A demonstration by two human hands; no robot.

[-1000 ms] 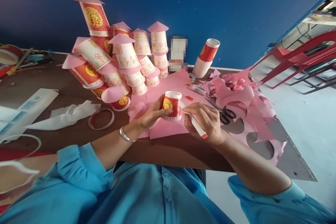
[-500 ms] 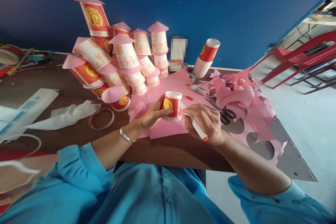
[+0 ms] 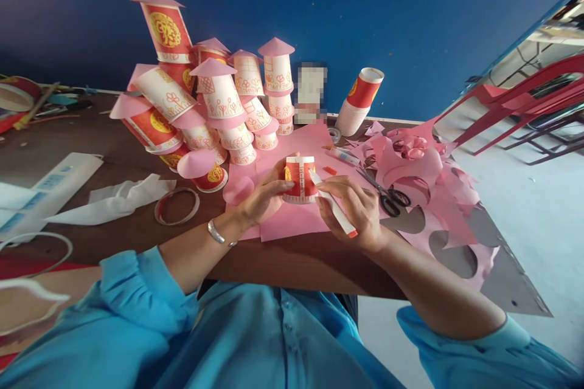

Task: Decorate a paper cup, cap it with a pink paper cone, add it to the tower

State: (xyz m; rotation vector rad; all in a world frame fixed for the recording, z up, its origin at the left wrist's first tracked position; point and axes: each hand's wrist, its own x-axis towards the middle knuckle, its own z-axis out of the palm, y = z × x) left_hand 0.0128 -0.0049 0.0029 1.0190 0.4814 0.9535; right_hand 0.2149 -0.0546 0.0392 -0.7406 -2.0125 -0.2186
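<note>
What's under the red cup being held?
Pink paper shows below the red cup in the left hand; the cup hides the spot directly beneath, so whether cup and paper touch is unclear.

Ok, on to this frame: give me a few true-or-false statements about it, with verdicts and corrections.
1. The left hand holds a red cup. True.
2. The right hand grips the scissors. False: it holds a white marker; the scissors lie near pink scraps.
3. An orange cap lies on the pink paper. True.
4. In the picture, the cup stack is left of the pink-roofed towers. False: it is right of them.
</note>
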